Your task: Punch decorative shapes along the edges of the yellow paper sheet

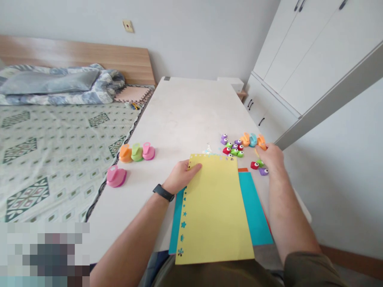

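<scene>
Yellow sheet (pixel 217 211) pinched in our left hand (pixel 182 176) over blue paper (pixel 257 215), we log cutouts along left and top edges, right and bottom uncut, and our right hand (pixel 273 157) at an orange punch (pixel 261 141), grip unclear, beside a blue punch (pixel 253 139).

Yellow sheet (pixel 217 211): no readable text or numbers;
Blue sheet (pixel 255 209): none readable;
Lever punches (pixel 137 153): no legible label or brand;
Small eyed punches (pixel 234 152): none legible; too small to tell;
Wristband (pixel 163 192): no readable mark;
Wall plate (pixel 128 26): none readable;
Surface (pixel 191 111): no legible sign
</scene>
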`<action>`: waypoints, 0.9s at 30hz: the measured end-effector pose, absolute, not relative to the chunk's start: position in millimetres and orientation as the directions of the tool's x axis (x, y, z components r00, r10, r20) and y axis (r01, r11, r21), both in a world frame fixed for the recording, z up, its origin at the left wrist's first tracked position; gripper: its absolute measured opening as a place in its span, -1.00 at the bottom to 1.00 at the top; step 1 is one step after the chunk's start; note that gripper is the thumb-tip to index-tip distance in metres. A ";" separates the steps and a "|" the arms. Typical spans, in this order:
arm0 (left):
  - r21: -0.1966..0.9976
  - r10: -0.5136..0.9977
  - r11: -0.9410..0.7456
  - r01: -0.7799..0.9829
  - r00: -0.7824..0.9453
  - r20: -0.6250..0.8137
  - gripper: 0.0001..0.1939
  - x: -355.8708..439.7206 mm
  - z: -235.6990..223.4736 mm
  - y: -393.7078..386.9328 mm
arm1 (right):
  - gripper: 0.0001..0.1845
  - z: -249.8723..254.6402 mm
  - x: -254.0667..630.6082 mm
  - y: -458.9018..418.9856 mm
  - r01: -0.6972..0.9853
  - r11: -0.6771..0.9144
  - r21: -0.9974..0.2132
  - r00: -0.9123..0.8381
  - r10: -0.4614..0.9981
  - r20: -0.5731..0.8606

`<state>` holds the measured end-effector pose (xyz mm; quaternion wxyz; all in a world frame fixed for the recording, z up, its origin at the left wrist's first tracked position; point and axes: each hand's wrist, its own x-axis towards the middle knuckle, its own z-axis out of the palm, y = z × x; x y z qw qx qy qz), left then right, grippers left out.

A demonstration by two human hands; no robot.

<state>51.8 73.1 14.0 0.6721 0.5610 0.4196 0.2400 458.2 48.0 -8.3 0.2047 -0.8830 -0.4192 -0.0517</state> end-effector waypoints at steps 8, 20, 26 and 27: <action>0.949 0.785 0.277 0.148 0.535 -0.313 -0.44 53.7 11.6 73.0 | -0.62 10.7 446.6 44.1 0.696 -0.568 -0.439 0.714 0.609 0.345; 0.945 0.773 0.309 0.103 0.552 -0.313 -0.45 53.9 14.1 72.5 | -0.51 16.9 386.0 57.5 0.159 0.082 -0.984 0.688 0.705 0.170; 0.942 0.766 0.327 0.080 0.562 -0.313 -0.44 53.5 14.0 73.0 | -0.51 30.5 366.8 54.2 -0.217 0.122 -0.969 0.564 0.826 -0.022; 0.942 0.763 0.328 0.074 0.568 -0.310 -0.44 53.7 14.6 72.9 | -0.53 32.1 365.7 53.5 -0.265 0.125 -0.956 0.558 0.829 -0.046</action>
